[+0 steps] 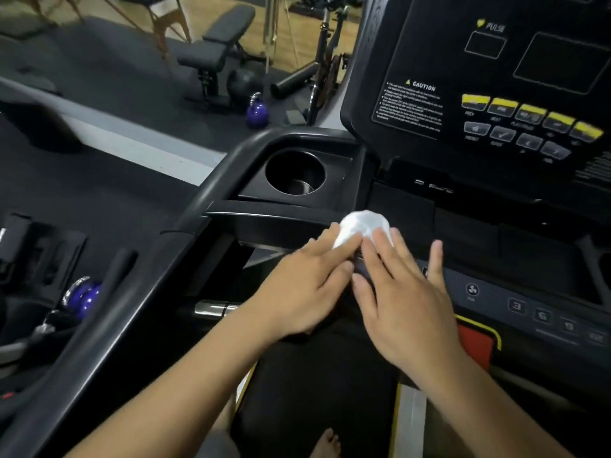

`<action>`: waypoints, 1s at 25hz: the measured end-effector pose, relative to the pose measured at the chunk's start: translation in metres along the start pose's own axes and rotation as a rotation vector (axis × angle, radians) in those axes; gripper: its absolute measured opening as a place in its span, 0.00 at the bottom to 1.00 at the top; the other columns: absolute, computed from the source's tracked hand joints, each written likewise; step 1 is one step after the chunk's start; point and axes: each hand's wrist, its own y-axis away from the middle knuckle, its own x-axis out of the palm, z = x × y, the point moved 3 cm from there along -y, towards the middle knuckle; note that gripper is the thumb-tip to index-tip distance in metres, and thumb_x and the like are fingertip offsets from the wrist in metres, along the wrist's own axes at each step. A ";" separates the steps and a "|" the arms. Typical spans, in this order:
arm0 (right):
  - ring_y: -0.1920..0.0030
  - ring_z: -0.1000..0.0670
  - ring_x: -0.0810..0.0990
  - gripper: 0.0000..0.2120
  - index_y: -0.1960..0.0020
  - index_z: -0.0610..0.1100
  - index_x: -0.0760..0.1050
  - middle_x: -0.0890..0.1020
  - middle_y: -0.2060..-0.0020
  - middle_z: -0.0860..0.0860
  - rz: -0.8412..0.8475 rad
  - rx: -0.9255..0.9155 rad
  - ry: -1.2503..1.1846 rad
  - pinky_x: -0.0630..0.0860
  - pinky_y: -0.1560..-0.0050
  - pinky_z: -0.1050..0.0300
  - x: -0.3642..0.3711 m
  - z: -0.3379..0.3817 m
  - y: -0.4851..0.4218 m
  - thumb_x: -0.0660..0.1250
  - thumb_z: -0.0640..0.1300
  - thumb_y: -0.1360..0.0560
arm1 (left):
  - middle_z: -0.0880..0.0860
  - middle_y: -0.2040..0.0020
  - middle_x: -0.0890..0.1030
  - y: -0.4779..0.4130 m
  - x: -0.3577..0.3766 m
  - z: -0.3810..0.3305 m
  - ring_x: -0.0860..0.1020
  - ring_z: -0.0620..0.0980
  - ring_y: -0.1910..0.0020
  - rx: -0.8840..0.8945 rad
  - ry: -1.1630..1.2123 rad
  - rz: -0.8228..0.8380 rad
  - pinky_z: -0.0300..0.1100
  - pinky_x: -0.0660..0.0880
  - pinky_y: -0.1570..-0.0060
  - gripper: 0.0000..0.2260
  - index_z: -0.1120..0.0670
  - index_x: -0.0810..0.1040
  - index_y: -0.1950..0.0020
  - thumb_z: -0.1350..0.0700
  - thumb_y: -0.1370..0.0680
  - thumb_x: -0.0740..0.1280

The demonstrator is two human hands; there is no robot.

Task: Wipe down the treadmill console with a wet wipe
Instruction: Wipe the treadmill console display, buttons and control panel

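Note:
A crumpled white wet wipe [362,224] lies on the black treadmill console [413,104], on the ledge just below and right of the cup holder [295,172]. My left hand [304,285] reaches in from the lower left with straight fingers, and its fingertips touch the wipe's left side. My right hand [406,292] lies flat beside it, its fingers straight and spread, with the fingertips on the wipe's right side. Neither hand curls round the wipe.
The upright display panel has yellow buttons [529,114] and a caution label [410,107]. Lower right are number keys [542,315] and a red stop pad [474,345]. The black handrail [211,193] runs down to the left. A blue kettlebell [257,112] and a bench [215,54] stand on the gym floor beyond.

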 end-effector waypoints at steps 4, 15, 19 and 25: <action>0.23 0.48 0.56 0.29 0.24 0.42 0.62 0.64 0.24 0.48 0.020 -0.137 -0.074 0.53 0.28 0.32 0.014 0.028 0.044 0.46 0.58 0.18 | 0.42 0.33 0.78 0.054 -0.012 0.012 0.72 0.41 0.31 0.008 0.081 -0.032 0.46 0.63 0.27 0.21 0.43 0.68 0.25 0.45 0.19 0.53; 0.24 0.47 0.60 0.27 0.29 0.44 0.71 0.69 0.27 0.51 -0.039 -0.165 -0.108 0.53 0.29 0.30 0.019 0.021 0.080 0.52 0.58 0.20 | 0.60 0.32 0.76 0.085 0.014 0.002 0.76 0.58 0.35 0.100 -0.412 -0.129 0.54 0.75 0.38 0.21 0.60 0.71 0.28 0.52 0.18 0.55; 0.23 0.46 0.58 0.26 0.27 0.46 0.67 0.68 0.27 0.52 -0.016 0.020 -0.074 0.50 0.29 0.27 0.009 -0.022 0.065 0.46 0.57 0.18 | 0.61 0.25 0.67 0.061 0.043 -0.026 0.61 0.58 0.23 0.185 -0.636 -0.115 0.59 0.58 0.26 0.24 0.61 0.67 0.25 0.49 0.16 0.50; 0.24 0.46 0.59 0.25 0.28 0.45 0.70 0.69 0.27 0.51 -0.024 -0.004 -0.079 0.52 0.30 0.27 0.013 -0.029 0.096 0.49 0.54 0.19 | 0.65 0.25 0.66 0.068 0.064 -0.044 0.62 0.63 0.24 0.158 -0.742 -0.066 0.63 0.56 0.27 0.27 0.64 0.66 0.25 0.49 0.20 0.56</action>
